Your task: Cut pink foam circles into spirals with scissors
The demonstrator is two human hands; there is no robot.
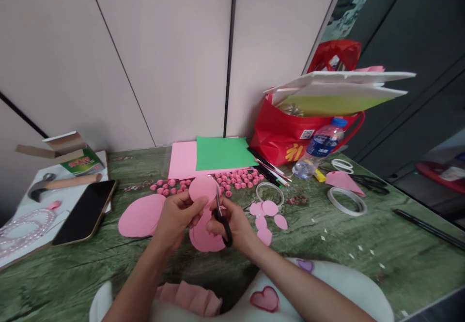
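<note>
Between the fingers of my left hand (179, 213) is a round pink paper circle (202, 188), held upright above the table. My right hand (232, 222) grips black-handled scissors (225, 230), their blades pointing up along the circle's right edge. Whether the blades are parted is too small to tell. Below both hands lie more large pink paper circles (209, 239), partly covered by my fingers. A stack of large pink rounds (140, 218) rests to the left. On the right lie several small pink paper pieces (264, 237), some oval and one leaf-shaped.
Behind my hands are rolled pink paper buds (241, 180), with green paper (225, 153) farther back. Pens (272, 172), tape rolls (347, 202), a water bottle (319, 147) and a red bag (279, 130) stand right. A phone (85, 213) and hammer (61, 184) lie left.
</note>
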